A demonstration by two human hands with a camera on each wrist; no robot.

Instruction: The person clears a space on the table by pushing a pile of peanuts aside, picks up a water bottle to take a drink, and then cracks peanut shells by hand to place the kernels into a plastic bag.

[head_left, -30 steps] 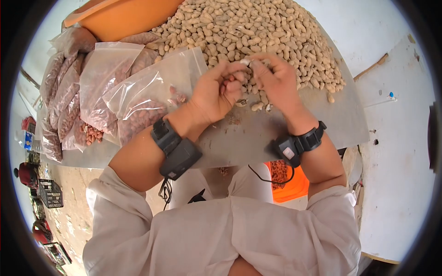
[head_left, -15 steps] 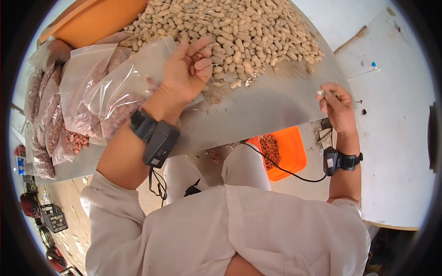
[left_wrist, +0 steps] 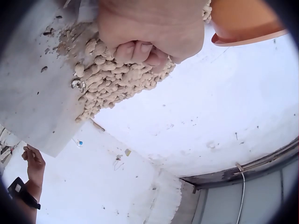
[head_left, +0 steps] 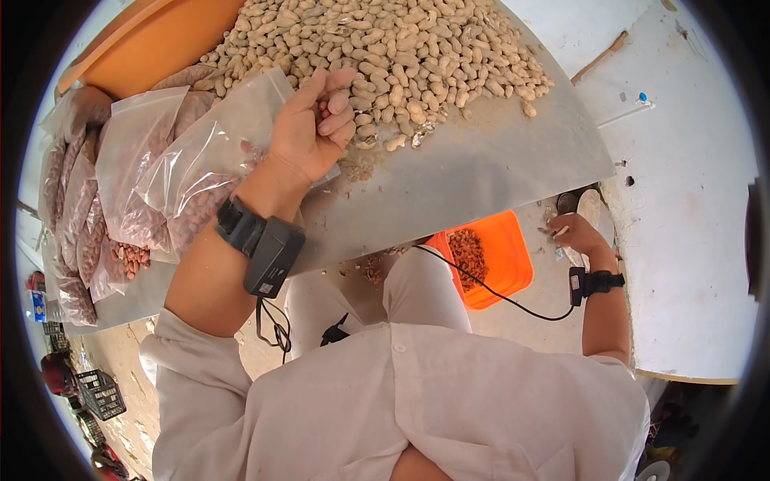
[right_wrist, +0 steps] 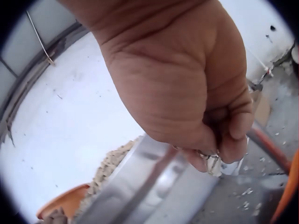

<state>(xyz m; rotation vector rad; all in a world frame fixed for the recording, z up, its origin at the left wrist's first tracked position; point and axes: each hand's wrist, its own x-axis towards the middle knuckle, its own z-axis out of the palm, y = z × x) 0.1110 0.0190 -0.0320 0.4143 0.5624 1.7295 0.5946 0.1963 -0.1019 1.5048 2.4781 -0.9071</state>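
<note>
My left hand (head_left: pixel 309 128) is beside the near edge of a heap of unshelled peanuts (head_left: pixel 417 56), its fingers curled around some reddish peanut kernels (head_left: pixel 324 105) that show between them. Past the table's right edge, my right hand (head_left: pixel 581 234) is low over the floor. It pinches a pale, broken peanut shell (right_wrist: pixel 213 164) between thumb and fingertips, as the right wrist view shows. In the left wrist view the palm side of the left hand (left_wrist: pixel 154 28) is hidden. A few shell pieces (head_left: pixel 421 135) lie at the heap's front.
Clear bags of red kernels (head_left: pixel 188 184) cover the left of the metal table (head_left: pixel 481 160), below an orange basin (head_left: pixel 152 48). An orange bin (head_left: pixel 513 256) with reddish-brown bits stands on the floor near the knees. A cable (head_left: pixel 513 303) runs to the right wrist camera.
My right hand has left the left hand at the heap and swung right and down past the table edge, carrying the shell. The left hand stays by the heap, and the head view has shifted.
</note>
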